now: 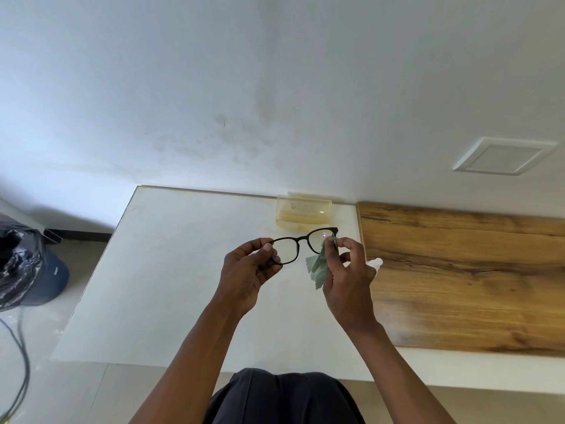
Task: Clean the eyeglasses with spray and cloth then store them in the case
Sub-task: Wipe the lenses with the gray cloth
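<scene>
At the far left a black plastic bag (16, 264) slumps on the floor against a blue container (52, 278), and a grey cable (23, 362) trails down past them toward the bottom edge. Right of these begins the white counter (171, 270), which runs back to the white wall (275, 87).

Above the counter the left hand (249, 270) holds the eyeglasses (301, 244) in the air: its thumb and curled fingers (268, 247) pinch the left end of the black frame, just beside the left lens, so the glasses reach out rightward from that grip with the lenses facing the person. Behind the glasses, at the back of the counter against the wall, the pale yellow translucent case (302, 212) lies with its lid raised (some lettering shows on the lid, too small to read).

The right hand (347, 280) is at the other end of the frame. Its thumb and fingers pinch a pale green cloth (318, 269) against the right lens, and the loose part of the cloth hangs down below the frame, in front of the palm. Just beyond this hand a small white spray bottle (376, 264) peeks out, mostly hidden by the fingers, where the white counter meets a wood-grain panel (464, 276). Higher on the wall at the right sits a white square cover plate (501, 156).
</scene>
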The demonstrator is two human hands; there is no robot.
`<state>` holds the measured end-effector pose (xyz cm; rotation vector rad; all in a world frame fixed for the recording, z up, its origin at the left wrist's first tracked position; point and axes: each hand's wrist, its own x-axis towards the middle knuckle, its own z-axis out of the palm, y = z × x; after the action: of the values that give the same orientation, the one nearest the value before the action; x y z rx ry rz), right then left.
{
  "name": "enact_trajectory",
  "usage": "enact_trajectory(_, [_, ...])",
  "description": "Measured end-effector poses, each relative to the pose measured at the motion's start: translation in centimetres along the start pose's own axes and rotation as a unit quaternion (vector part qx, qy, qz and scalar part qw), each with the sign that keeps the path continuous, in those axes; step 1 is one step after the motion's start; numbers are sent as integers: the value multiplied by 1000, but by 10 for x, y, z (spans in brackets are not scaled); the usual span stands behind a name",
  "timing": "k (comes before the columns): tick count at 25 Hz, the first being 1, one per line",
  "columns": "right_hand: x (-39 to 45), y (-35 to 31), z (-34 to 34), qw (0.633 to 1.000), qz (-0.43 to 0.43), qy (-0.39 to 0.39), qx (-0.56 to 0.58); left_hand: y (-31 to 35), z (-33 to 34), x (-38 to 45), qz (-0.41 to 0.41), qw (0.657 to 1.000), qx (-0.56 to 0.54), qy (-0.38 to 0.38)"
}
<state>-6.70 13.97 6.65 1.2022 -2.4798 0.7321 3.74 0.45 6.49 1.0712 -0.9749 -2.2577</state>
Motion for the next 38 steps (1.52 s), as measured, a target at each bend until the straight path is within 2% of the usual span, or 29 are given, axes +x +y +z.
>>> enact_trajectory(7, [12, -7, 5, 1000, 28, -3, -7, -1, 1, -1, -3, 1000, 12, -7])
enact_trajectory(19, [-8, -4, 4, 999, -31, -20, -31, 2, -3, 0, -1, 1000, 4, 7])
enact_trajectory(28, [5, 1, -5, 998, 55, -6, -42, 1, -5, -1, -12, 1000, 8, -11])
enact_trajectory(38, [-2, -12, 8, 997, -22, -15, -78, 0, -5, -1, -1, 1000, 11, -3])
